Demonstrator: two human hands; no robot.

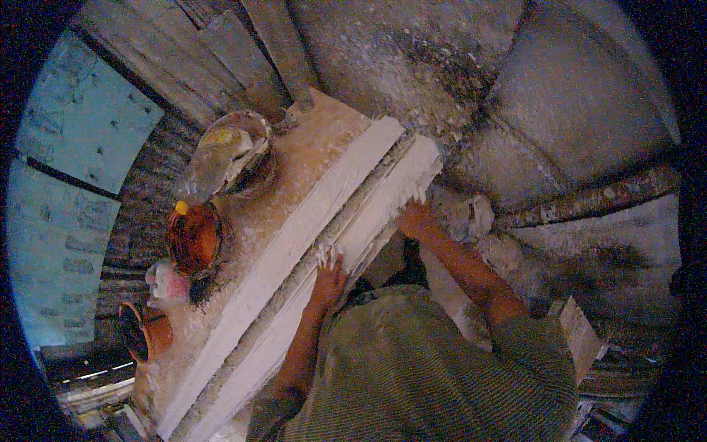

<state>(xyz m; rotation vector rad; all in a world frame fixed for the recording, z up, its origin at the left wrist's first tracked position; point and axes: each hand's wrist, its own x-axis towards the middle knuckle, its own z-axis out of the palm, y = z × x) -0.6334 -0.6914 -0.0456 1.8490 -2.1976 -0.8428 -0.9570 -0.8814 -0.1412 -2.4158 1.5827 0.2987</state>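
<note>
Two long white plaster-like strips lie side by side on a board, running from lower left to upper right with a dark gap between them. My left hand [329,278] rests on the near strip [361,234], fingers spread and coated in white paste. My right hand [417,219] is at the near edge of the same strip, close to its ragged upper right end. Its fingers look curled against that edge, and anything in them is hidden. The far strip [294,230] lies beyond both hands, untouched.
Left of the strips, the dusty board [324,125] holds a round basin [261,158] with a clear container in it, an orange-brown bowl [195,239], a pink and white container [167,283] and an orange pot [151,331]. Pale lumps [479,217] lie right of my right hand.
</note>
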